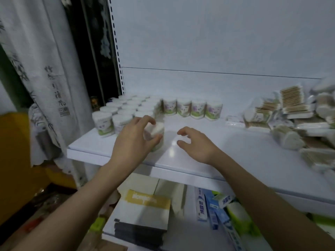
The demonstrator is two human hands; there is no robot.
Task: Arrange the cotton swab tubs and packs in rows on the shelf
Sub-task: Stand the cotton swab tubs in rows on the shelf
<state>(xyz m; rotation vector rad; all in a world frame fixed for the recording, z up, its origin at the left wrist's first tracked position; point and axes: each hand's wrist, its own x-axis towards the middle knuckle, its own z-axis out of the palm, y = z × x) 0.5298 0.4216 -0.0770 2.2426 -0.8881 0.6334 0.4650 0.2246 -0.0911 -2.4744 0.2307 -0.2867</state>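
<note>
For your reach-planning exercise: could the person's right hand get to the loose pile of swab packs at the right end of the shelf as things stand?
Probably yes. The right hand is open and holds nothing, and the bare shelf lies between it and the pile of swab packs, with nothing in the way. The left hand grips a tub, well off that path.

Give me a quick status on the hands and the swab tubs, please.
Left hand gripping one tub at the shelf front. Right hand open, empty. Tub rows back left; loose packs piled right. Nothing between.
</note>
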